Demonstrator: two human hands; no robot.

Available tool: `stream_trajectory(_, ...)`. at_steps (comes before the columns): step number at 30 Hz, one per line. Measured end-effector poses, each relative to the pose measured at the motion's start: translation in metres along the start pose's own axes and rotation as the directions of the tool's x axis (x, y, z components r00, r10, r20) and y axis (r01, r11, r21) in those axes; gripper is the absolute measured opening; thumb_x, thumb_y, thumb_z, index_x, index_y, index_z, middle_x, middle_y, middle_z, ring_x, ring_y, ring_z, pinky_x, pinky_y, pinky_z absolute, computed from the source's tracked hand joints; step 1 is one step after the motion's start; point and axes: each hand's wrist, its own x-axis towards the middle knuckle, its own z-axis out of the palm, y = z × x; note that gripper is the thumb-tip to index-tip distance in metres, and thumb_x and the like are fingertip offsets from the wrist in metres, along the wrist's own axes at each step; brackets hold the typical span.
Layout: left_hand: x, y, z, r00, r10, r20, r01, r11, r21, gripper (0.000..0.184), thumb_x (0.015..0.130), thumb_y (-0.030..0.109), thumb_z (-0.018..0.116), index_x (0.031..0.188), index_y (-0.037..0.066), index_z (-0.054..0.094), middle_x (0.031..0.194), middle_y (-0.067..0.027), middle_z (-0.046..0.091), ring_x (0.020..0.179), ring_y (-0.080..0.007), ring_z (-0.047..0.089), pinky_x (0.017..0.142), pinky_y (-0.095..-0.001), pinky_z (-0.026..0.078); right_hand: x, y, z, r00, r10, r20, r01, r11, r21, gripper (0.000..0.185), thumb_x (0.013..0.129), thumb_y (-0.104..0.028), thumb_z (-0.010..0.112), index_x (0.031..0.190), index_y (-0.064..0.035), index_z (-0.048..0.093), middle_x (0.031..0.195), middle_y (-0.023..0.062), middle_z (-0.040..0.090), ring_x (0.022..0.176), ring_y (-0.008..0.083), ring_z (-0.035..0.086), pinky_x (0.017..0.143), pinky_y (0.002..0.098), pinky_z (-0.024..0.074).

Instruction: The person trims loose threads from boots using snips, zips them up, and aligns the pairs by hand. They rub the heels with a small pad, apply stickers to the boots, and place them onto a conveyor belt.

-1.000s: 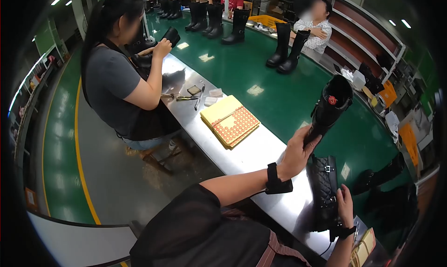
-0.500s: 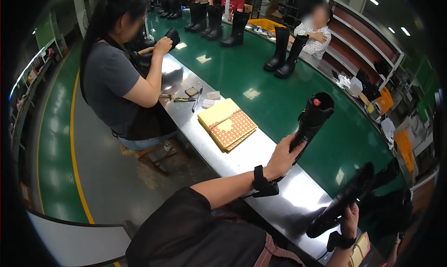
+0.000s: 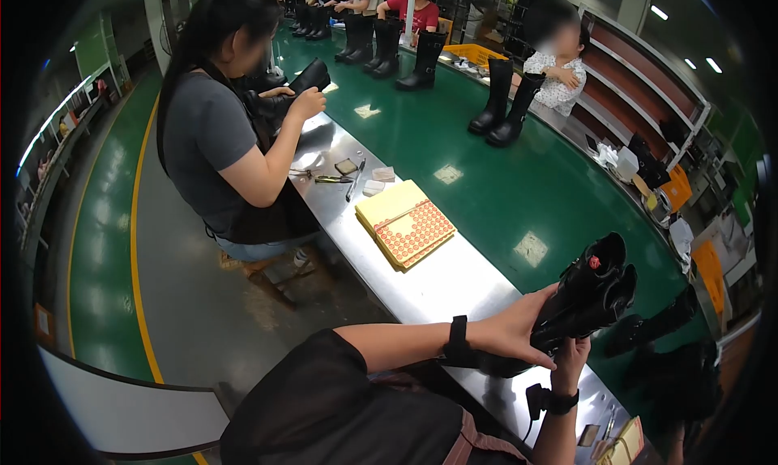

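Two tall black boots (image 3: 579, 291) are held side by side above the bench edge, their open tops pointing up and away to the right. One has a small red sticker (image 3: 596, 262) inside its opening. My left hand (image 3: 515, 329) is closed around the boots from the left, thumb stretched across the near side, other fingers partly hidden behind the shafts. Below and to the right, my right hand (image 3: 570, 364) grips the nearer boot, its fingers mostly hidden. A black band circles each wrist.
A strapped stack of yellow sheets with red round stickers (image 3: 405, 226) lies on the metal bench (image 3: 478, 291), near small tools (image 3: 355, 181). Black boots (image 3: 506, 108) stand on the green surface (image 3: 478, 197); others lie at right (image 3: 656, 323). A co-worker (image 3: 219, 132) sits left, handling a boot.
My right hand has brought its boot up and left against the one in my left hand. My left hand has moved down and right. The co-worker's boot has shifted slightly.
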Motion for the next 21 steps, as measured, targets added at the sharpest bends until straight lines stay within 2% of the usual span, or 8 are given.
stream_trajectory(4, 0.007, -0.008, 0.015, 0.938, -0.183, -0.295, 0.234, 0.961, 0.147, 0.098, 0.067, 0.032, 0.085, 0.14, 0.001, 0.028, 0.123, -0.0197, 0.054, 0.119, -0.0303, 0.05, 0.099, -0.0383, 0.041, -0.003, -0.018, 0.015, 0.999, -0.037, -0.021, 0.036, 0.997, -0.072, 0.027, 0.1, -0.015, 0.052, 0.123, -0.0014, 0.053, 0.116, 0.0046, 0.061, 0.105, 0.0124, 0.057, 0.09, 0.0278, 0.0441)
stream_trajectory(5, 0.009, -0.008, 0.014, 0.924, -0.135, -0.358, 0.227, 0.946, 0.23, 0.084, 0.067, 0.036, 0.083, 0.133, 0.002, 0.042, 0.115, -0.0213, 0.057, 0.106, -0.0333, 0.052, 0.09, -0.0395, 0.044, -0.004, -0.031, 0.023, 0.997, -0.073, -0.016, 0.07, 0.983, -0.168, 0.03, 0.101, -0.018, 0.05, 0.126, -0.0029, 0.051, 0.116, 0.0033, 0.059, 0.106, 0.011, 0.055, 0.092, 0.0279, 0.0428)
stream_trajectory(10, 0.017, 0.006, -0.013, 0.938, -0.267, -0.221, 0.346, 0.758, 0.553, 0.057, 0.07, 0.049, 0.076, 0.112, 0.012, 0.064, 0.09, -0.0093, 0.068, 0.091, -0.0302, 0.054, 0.083, -0.0391, 0.046, -0.014, -0.035, -0.017, 0.957, -0.038, -0.289, 0.022, 0.998, -0.057, 0.029, 0.102, -0.024, 0.049, 0.124, -0.0073, 0.054, 0.098, -0.0014, 0.056, 0.093, 0.007, 0.053, 0.086, 0.0245, 0.0427)
stream_trajectory(12, 0.019, 0.014, -0.016, 0.901, -0.375, -0.217, 0.432, 0.809, 0.398, 0.054, 0.069, 0.051, 0.073, 0.101, 0.008, 0.066, 0.083, -0.0119, 0.069, 0.084, -0.0335, 0.063, 0.076, -0.04, 0.048, -0.014, -0.024, -0.047, 0.932, -0.032, -0.362, 0.063, 0.995, 0.074, 0.025, 0.101, -0.024, 0.05, 0.119, -0.008, 0.056, 0.09, -0.0028, 0.056, 0.086, 0.0053, 0.053, 0.08, 0.0221, 0.042)
stream_trajectory(14, 0.022, -0.001, -0.017, 0.939, -0.289, -0.184, 0.342, 0.821, 0.458, 0.055, 0.074, 0.052, 0.072, 0.101, 0.005, 0.065, 0.078, -0.0117, 0.069, 0.068, -0.0286, 0.068, 0.063, -0.0366, 0.053, -0.015, -0.019, -0.06, 0.915, -0.029, -0.403, 0.081, 0.991, 0.111, 0.022, 0.101, -0.024, 0.05, 0.115, -0.0081, 0.057, 0.085, -0.0031, 0.055, 0.082, 0.005, 0.052, 0.078, 0.0212, 0.0411)
stream_trajectory(16, 0.028, 0.024, -0.016, 0.789, -0.598, -0.139, 0.614, 0.77, 0.174, 0.053, 0.081, 0.046, 0.07, 0.104, 0.0, 0.062, 0.074, -0.012, 0.067, 0.051, -0.0222, 0.065, 0.046, -0.0307, 0.053, -0.018, -0.014, -0.071, 0.895, -0.021, -0.445, 0.094, 0.985, 0.142, 0.02, 0.101, -0.023, 0.05, 0.112, -0.0082, 0.058, 0.081, -0.0035, 0.055, 0.078, 0.0048, 0.051, 0.075, 0.0203, 0.0403)
stream_trajectory(17, 0.031, 0.019, -0.018, 0.794, -0.598, -0.104, 0.607, 0.786, 0.114, 0.049, 0.087, 0.041, 0.066, 0.108, -0.003, 0.06, 0.071, -0.0124, 0.066, 0.042, -0.0184, 0.062, 0.036, -0.0259, 0.049, -0.019, -0.01, -0.077, 0.895, -0.017, -0.446, 0.095, 0.984, 0.153, 0.019, 0.101, -0.022, 0.05, 0.11, -0.0081, 0.058, 0.08, -0.0032, 0.054, 0.076, 0.005, 0.05, 0.074, 0.02, 0.0398)
stream_trajectory(21, 0.042, 0.005, -0.023, 0.711, -0.698, -0.081, 0.701, 0.713, 0.012, 0.057, 0.087, 0.047, 0.066, 0.117, 0.0, 0.057, 0.076, -0.0129, 0.066, 0.049, -0.021, 0.065, 0.04, -0.025, 0.051, -0.019, 0.006, -0.092, 0.888, 0.003, -0.46, 0.097, 0.977, 0.192, 0.017, 0.101, -0.021, 0.051, 0.108, -0.008, 0.059, 0.077, -0.0028, 0.053, 0.073, 0.0057, 0.049, 0.073, 0.0215, 0.04)
